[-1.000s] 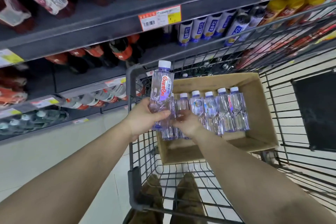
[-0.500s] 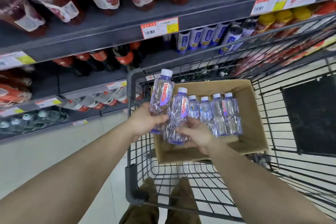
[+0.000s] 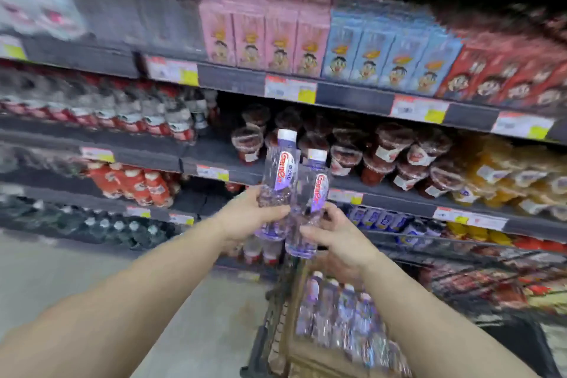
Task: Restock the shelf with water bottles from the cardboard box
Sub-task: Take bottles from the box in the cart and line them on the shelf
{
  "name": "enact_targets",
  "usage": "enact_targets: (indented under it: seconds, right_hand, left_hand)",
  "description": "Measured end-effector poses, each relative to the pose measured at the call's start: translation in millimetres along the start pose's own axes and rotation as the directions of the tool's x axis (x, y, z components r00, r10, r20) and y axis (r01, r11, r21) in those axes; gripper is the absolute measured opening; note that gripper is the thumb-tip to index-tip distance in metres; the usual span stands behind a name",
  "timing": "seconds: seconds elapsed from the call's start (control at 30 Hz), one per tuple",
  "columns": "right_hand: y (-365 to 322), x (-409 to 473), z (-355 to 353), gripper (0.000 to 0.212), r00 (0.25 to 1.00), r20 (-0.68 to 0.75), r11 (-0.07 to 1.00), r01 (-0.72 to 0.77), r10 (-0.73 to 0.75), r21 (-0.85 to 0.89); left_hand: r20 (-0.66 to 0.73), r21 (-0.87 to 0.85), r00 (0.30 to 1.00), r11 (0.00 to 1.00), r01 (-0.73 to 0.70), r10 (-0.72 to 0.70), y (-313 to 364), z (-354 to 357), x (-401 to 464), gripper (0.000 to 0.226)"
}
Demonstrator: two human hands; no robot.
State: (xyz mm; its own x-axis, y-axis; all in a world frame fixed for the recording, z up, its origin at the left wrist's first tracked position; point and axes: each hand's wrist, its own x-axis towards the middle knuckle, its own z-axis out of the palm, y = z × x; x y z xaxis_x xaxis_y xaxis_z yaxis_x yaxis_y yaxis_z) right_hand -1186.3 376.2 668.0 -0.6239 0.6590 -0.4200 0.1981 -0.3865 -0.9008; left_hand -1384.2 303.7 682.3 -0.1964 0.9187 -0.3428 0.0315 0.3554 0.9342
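Step in hand: transfer from box to shelf. 2 water bottles are lifted clear of the cardboard box (image 3: pixel 310 356) and held upright, side by side and touching, in front of the shelving.

The left hand (image 3: pixel 245 219) has its fingers curled round the lower body of the left bottle (image 3: pixel 277 187). The right hand (image 3: pixel 334 239) has thumb and fingers wrapped round the lower body of the right bottle (image 3: pixel 310 202). Both white caps point up, and both labels face the camera.

The box sits low in the wire cart (image 3: pixel 267 325), below the right forearm. A row of remaining bottles (image 3: pixel 337 310) stands inside it, so the task appears well short of complete. Their exact count cannot be told through the blur.

The shelf (image 3: pixel 214 149) directly behind the raised bottles carries sealed red cups (image 3: pixel 346 156). A bare stretch of shelf shows to the left of the cups.

Judgement: the next move calls for finding the proper water slot, which is not identifiable here. The bare stretch is a candidate only. Each bottle then needs setting down upright, base first, without knocking neighbouring stock. Holding 2 bottles pressed together suggests placing them 1 at a time.
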Motion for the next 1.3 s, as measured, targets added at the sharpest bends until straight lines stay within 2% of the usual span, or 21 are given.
enact_targets:
  seconds: [0.17,0.2,0.3,0.33,0.47,0.53,0.63,0.73,0.8,0.93,1.03,1.07,1.13,1.2,1.3]
  right_hand:
    - [-68.1,8.1,154.9,0.052,0.978,0.112,0.973,0.191,-0.177,-0.132]
    - [-77.8,9.2,192.9,0.051,0.969,0.140,0.966,0.220,-0.202,-0.133]
    - [-101.9,6.8,316.1,0.046,0.932,0.226,0.944,0.312,-0.283,-0.104]
    - [-109.2,4.7,356.5,0.044,0.918,0.254,0.936,0.338,-0.305,-0.099]
    - [-139.7,-6.9,498.8,0.037,0.845,0.361,0.894,0.444,-0.394,-0.066]
    - [-154.6,-12.8,555.0,0.041,0.809,0.421,0.873,0.482,-0.410,-0.076]
    - [-175.4,-16.7,628.2,0.051,0.758,0.500,0.838,0.535,-0.419,-0.109]
    - [-191.8,-9.4,689.8,0.091,0.729,0.532,0.804,0.577,-0.431,-0.140]
    - [-201.7,-7.5,724.8,0.101,0.711,0.554,0.788,0.597,-0.434,-0.148]
    - [-219.5,14.3,779.7,0.084,0.679,0.579,0.790,0.606,-0.452,-0.094]
    - [-240.6,44.4,814.4,0.077,0.668,0.584,0.779,0.619,-0.461,-0.094]
    - [-249.5,55.6,825.2,0.068,0.659,0.589,0.769,0.631,-0.467,-0.096]
    - [-271.0,78.6,845.3,0.051,0.636,0.600,0.748,0.658,-0.485,-0.093]
    - [-298.5,104.8,868.4,0.051,0.627,0.595,0.739,0.668,-0.502,-0.080]
    - [-339.2,138.2,903.9,0.071,0.630,0.590,0.744,0.665,-0.505,-0.072]
  left_hand:
    - [-0.228,0.042,0.966,0.992,-0.116,0.123,22.4,-142.8,-93.2,0.082]
    - [-0.265,0.060,0.952,0.988,-0.143,0.154,24.4,-173.3,-116.2,0.081]
    - [-0.374,0.085,0.902,0.977,-0.198,0.215,26.6,-269.9,-194.8,0.045]
    - [-0.423,0.091,0.876,0.972,-0.215,0.233,26.8,-300.0,-219.8,0.043]
    - [-0.565,0.139,0.780,0.963,-0.230,0.268,41.3,-401.8,-326.4,0.063]
    - [-0.637,0.156,0.723,0.963,-0.218,0.267,50.0,-445.5,-366.9,0.076]
    - [-0.691,0.153,0.658,0.951,-0.270,0.298,53.2,-503.5,-415.0,0.074]
    - [-0.742,0.103,0.606,0.942,-0.319,0.286,56.3,-543.6,-448.7,0.062]
    - [-0.781,0.083,0.563,0.938,-0.338,0.272,56.4,-567.1,-459.4,0.044]
    - [-0.818,0.121,0.497,0.931,-0.344,0.290,53.6,-620.0,-460.9,0.032]
    - [-0.827,0.139,0.475,0.928,-0.347,0.301,57.2,-669.2,-451.0,0.026]
    - [-0.827,0.142,0.472,0.925,-0.352,0.307,59.9,-686.6,-445.9,0.028]
    - [-0.831,0.154,0.458,0.922,-0.355,0.315,70.2,-720.6,-434.1,0.048]
    - [-0.832,0.167,0.447,0.918,-0.361,0.327,87.4,-758.3,-420.6,0.061]
    - [-0.820,0.170,0.448,0.898,-0.405,0.357,112.7,-811.5,-397.1,0.035]
